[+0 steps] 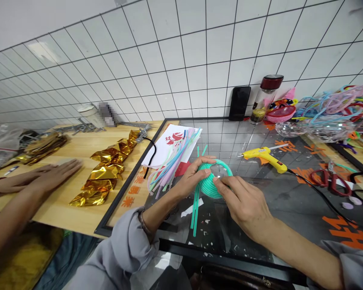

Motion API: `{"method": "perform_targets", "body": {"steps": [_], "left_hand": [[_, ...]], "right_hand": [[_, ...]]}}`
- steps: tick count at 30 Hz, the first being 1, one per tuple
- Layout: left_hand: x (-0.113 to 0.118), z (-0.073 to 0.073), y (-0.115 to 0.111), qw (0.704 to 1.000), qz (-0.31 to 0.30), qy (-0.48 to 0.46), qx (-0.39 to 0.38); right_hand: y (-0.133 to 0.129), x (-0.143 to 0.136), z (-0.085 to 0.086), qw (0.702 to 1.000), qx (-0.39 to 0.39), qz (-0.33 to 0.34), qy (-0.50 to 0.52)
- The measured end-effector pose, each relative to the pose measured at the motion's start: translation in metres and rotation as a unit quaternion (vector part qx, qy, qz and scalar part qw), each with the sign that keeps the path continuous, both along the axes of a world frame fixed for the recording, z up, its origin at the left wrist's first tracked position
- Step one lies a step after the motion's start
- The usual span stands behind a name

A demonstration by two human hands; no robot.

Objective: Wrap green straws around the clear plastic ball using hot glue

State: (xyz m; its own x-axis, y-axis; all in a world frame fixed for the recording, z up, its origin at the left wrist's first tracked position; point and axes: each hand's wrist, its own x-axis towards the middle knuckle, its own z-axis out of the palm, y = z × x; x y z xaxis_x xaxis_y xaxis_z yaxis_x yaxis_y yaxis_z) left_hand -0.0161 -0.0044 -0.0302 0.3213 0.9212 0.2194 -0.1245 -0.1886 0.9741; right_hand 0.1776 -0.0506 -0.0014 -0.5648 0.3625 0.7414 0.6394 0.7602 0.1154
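Note:
A clear plastic ball (211,188), coiled round with rows of green pipe cleaner, is held low over the dark tabletop. My left hand (194,174) wraps its far left side, thumb on top of the coils. From the right, my right hand (244,201) presses thumb and fingers against the green rim; the fingertips are partly hidden. Bare clear plastic shows between the two hands. Loose green pipe cleaners (194,217) lie under and beside the ball, next to a white paper scrap (191,208).
A yellow glue gun (264,156) lies to the right, its cord running past red-handled scissors (332,181). Pastel pipe cleaners (174,161) rest on white paper (157,147). Behind stand a phone (240,103) and a glass bottle (262,100). Another person's hands (53,175) are left, near gold foil (104,173).

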Motion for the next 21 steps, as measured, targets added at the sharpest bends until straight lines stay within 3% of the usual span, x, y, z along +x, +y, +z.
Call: {"method": "perform_targets", "body": {"steps": [11,15,21], "left_hand": [[-0.001,0.01,-0.003,0.999,-0.008,0.044,-0.005],[-0.002,0.011,-0.002,0.999,-0.015,0.051,-0.007],[-0.002,0.016,-0.003,0.998,-0.024,0.059,-0.005]], "right_hand": [[0.001,0.001,-0.005,0.999,-0.04,0.013,0.031],[0.001,0.004,-0.005,0.99,-0.111,0.055,0.071],[0.0,0.008,-0.001,0.952,-0.23,0.125,0.159]]}}
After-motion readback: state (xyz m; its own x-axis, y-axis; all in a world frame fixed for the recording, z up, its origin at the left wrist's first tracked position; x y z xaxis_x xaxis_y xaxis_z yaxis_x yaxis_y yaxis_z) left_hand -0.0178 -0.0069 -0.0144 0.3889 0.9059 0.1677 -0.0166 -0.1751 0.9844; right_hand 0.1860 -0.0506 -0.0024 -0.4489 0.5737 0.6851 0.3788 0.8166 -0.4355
